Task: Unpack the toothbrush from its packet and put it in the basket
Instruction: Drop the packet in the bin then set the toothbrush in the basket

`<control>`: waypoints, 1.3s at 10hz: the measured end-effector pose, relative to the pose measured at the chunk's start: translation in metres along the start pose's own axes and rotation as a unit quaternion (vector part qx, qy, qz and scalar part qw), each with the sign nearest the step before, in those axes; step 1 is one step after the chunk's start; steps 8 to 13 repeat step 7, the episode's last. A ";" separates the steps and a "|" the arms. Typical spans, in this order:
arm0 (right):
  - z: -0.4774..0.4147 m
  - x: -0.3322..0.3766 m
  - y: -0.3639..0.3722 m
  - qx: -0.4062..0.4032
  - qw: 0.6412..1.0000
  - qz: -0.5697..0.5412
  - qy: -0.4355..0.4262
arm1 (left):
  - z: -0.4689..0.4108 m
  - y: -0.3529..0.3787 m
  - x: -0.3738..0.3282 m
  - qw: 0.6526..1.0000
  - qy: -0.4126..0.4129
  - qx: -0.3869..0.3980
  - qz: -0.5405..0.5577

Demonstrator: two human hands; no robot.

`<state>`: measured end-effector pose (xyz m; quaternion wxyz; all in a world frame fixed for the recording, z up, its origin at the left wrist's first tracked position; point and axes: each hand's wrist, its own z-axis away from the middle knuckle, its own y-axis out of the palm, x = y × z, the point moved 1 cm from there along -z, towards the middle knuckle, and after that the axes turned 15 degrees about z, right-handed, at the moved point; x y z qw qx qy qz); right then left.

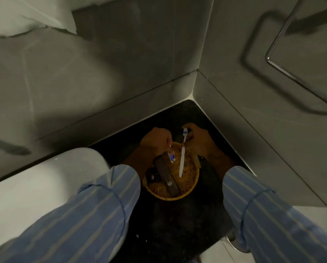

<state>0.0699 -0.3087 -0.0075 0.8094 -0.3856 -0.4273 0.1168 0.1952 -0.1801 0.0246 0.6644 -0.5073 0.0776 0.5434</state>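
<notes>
Woven round wicker basket [187, 184] lies under a slim white plastic toothbrush [183, 157], pinched by the right hand [198, 141]; at 9 o'clock, the left hand [155, 141] grips a crinkled wrapper [171, 156].

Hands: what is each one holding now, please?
Left hand: closed on small white-and-blue tube.
Right hand: closed on white plastic toothbrush.

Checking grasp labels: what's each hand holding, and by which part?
Right hand holds the toothbrush by its neck, below the bristles. Left hand pinches a small tube by its top end.
</notes>
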 end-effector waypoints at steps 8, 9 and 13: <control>-0.013 -0.013 0.007 0.032 0.999 -0.005 0.032 | -0.024 0.015 0.008 0.998 0.021 -0.010 -0.066; -0.013 -0.013 0.007 0.032 0.999 -0.005 0.032 | -0.024 0.015 0.008 0.998 0.021 -0.010 -0.066; -0.013 -0.013 0.007 0.032 0.999 -0.005 0.032 | -0.024 0.015 0.008 0.998 0.021 -0.010 -0.066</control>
